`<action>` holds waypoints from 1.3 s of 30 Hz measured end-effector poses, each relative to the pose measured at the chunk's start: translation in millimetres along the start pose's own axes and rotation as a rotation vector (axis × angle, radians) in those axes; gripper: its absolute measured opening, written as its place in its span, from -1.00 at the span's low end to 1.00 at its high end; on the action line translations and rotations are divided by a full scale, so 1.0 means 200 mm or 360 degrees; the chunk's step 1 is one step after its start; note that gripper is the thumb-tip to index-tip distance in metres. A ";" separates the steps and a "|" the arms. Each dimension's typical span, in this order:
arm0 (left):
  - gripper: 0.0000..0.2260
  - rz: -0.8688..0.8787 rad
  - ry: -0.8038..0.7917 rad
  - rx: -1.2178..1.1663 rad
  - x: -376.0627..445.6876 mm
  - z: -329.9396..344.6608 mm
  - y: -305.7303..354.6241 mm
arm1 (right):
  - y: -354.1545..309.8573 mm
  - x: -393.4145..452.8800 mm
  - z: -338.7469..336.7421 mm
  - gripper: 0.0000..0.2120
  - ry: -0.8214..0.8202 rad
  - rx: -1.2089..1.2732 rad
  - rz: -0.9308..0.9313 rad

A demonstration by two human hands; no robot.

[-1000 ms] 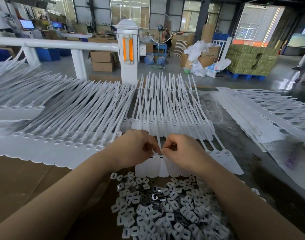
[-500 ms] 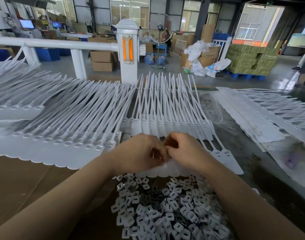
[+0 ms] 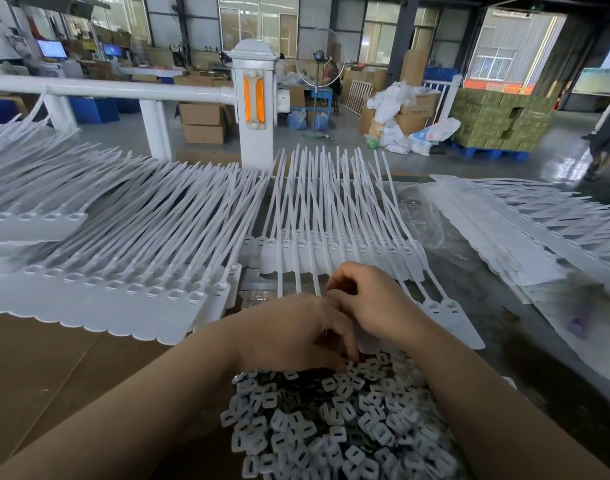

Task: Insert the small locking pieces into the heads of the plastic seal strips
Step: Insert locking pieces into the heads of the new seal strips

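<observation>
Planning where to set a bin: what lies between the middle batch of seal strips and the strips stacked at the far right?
In the head view, crumpled clear plastic sheet on the dark table lies between the middle seal strips and the right stack.

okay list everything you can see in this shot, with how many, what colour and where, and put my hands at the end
seal strips: many, white, in rows left, centre and right of the table
locking pieces: a heap, white, near edge in front of the hands
clear plastic bag: one, between centre and right rows
railing post: one, white with orange reflector, behind the table
cardboard boxes: several, brown, on the floor behind
standing fan: one, far centre
left hand: fingers curled, reaching down to the heap
right hand: fingers curled, on the centre strip heads
</observation>
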State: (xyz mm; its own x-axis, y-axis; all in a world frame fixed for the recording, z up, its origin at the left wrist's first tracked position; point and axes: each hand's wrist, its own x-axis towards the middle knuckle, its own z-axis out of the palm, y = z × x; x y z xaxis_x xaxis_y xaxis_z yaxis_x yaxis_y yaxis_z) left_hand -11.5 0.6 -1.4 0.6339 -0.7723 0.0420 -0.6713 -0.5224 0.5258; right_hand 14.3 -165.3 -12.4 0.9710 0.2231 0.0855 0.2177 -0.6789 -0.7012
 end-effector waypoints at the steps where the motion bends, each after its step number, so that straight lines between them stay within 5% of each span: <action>1: -0.89 -0.0017 0.0009 -0.0017 0.00 0.00 0.00 | 0.00 0.00 0.00 -0.94 0.0008 0.0003 0.0002; 4: -0.90 -0.0071 0.0133 -0.0188 0.00 -0.01 -0.01 | 0.00 0.01 0.00 -0.93 0.0044 0.0039 0.0034; 10: -0.94 -0.0425 0.0768 -0.0893 0.00 -0.05 -0.06 | 0.00 0.02 -0.01 -0.91 0.0157 0.0233 0.0040; 13: -0.90 -0.0576 0.0913 -0.0873 0.00 -0.06 -0.10 | -0.01 0.01 -0.01 -0.91 0.0174 0.0359 0.0042; 26: -0.90 -0.0623 0.0904 -0.0707 0.00 -0.06 -0.11 | -0.02 0.00 -0.01 -0.97 0.0048 0.0299 -0.0050; 39: -0.95 -0.0725 0.0769 -0.0193 -0.01 -0.04 -0.15 | -0.06 -0.02 0.02 -0.91 -0.0050 -0.0243 0.0155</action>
State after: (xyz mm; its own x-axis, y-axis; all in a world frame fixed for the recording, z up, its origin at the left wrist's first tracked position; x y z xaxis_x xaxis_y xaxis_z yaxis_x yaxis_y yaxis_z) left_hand 10.2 21.5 -10.7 0.9630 -0.2209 0.1540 -0.2661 -0.6918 0.6713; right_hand 6.6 -156.2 -7.0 0.9852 0.1714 -0.0013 0.1378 -0.7960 -0.5894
